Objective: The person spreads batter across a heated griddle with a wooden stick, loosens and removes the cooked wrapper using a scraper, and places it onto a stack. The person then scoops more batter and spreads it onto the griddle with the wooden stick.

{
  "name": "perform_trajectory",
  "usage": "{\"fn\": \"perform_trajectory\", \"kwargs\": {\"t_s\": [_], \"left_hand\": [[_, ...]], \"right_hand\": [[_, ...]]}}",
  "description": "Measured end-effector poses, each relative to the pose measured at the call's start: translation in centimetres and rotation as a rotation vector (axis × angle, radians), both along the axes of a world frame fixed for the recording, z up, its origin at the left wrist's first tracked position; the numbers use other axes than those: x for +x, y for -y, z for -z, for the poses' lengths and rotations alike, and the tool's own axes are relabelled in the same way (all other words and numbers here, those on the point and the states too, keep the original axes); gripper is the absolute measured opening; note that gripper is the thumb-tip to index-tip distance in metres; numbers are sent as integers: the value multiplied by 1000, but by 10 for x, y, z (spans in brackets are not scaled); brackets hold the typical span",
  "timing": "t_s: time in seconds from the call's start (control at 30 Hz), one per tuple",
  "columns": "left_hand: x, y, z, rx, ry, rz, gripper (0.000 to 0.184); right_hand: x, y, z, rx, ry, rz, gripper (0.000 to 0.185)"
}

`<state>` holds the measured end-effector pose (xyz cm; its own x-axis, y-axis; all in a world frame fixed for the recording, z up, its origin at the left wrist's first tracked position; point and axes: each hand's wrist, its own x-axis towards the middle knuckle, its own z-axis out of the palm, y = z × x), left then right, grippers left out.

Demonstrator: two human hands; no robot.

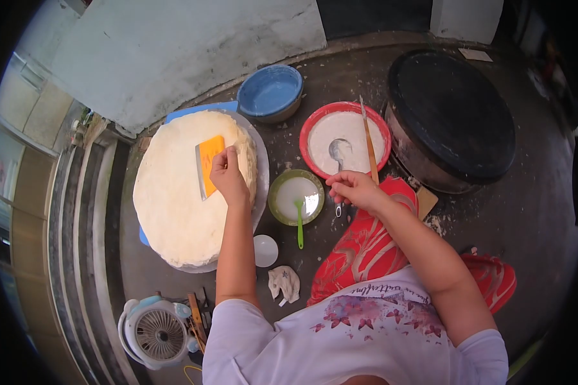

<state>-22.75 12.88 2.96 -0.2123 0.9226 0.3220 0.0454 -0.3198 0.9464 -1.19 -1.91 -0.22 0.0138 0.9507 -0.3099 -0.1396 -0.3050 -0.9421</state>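
The left hand (228, 172) pinches the edge of a yellow scraper (211, 165), thumb and fingers pressed together, to the left of the red basin (343, 107). The scraper lies over a large, round, pale slab (170, 186), also left of the basin, its straight metal edge facing away from it. Small reddish marks show on the yellow, too faint to read as a label. The slab's surface looks mostly smooth, rougher along the side toward the basin, and a blue board (202, 108) shows from under it.

The right hand (358, 190) is at the near rim of the basin, fingers partly curled above the handle of a ladle (340, 153); I cannot tell whether it grips it. The ladle's bowl sits in the basin's pale paste (324, 138), and a long wooden-handled tool (370, 138) crosses the basin's right side.

Just left of the basin and nearer the person, a green bowl (278, 210) holds whitish liquid and a bright green spoon (300, 232). A blue basin (270, 90) stands to the red basin's far left, a black-topped drum (453, 112) to its right.

Nearer the person than the basin, the white shirt (302, 353) bears butterflies and cursive lettering (401, 292); only something like "butterfl" can be made out.
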Motion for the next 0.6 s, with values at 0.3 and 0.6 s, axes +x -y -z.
{"fn": "perform_trajectory", "kwargs": {"t_s": [0.3, 0.6], "left_hand": [[50, 180, -146, 1038, 429, 623, 11], [45, 189, -163, 1050, 494, 904, 10]], "right_hand": [[-4, -1, -3, -18, -24, -20, 19], [22, 3, -45, 76, -294, 122, 22]]}}
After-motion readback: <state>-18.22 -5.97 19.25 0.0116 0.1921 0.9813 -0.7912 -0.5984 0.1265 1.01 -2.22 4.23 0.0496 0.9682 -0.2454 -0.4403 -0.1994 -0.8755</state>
